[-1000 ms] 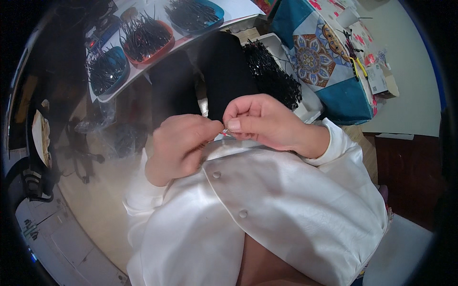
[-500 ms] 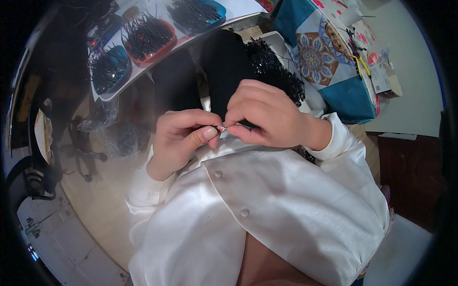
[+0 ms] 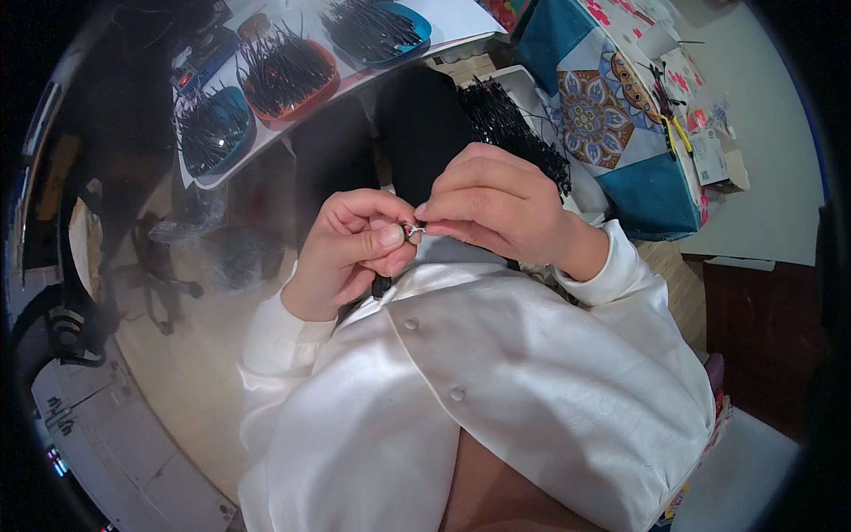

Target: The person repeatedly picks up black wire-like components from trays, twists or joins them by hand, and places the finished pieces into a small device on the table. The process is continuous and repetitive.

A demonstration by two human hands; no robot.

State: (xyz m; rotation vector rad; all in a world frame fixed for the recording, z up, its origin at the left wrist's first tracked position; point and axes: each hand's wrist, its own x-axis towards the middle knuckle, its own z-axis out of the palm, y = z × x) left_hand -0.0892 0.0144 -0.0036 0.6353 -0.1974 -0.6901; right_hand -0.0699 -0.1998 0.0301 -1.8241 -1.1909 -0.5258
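One wire lead [image 3: 415, 230] is being worked on, held well to the near right of the orange tray [image 3: 303, 113]. Its pale, bare-looking strands show in the small gap between the fingertips, so this piece seems partway through rather than finished. Many black leads stand bunched in the orange tray, and more fill the teal tray [image 3: 241, 146] just to its left and the blue tray [image 3: 426, 37] to its right. A large heap of black leads [image 3: 505, 115] lies farther right of the orange tray, in a white bin. Which of these are done and which are waiting cannot be told.

The left hand [image 3: 359, 241], nearer the orange tray, is mostly closed: its thumb presses the lead against curled fingers. The right hand [image 3: 505, 199], farther right of that tray, has its thumb and forefinger nearly together at the pale strands, apparently pinching them, its other fingers loosely bent. A black piece [image 3: 380, 286] shows below the left hand; whether it belongs to the same lead is unclear.
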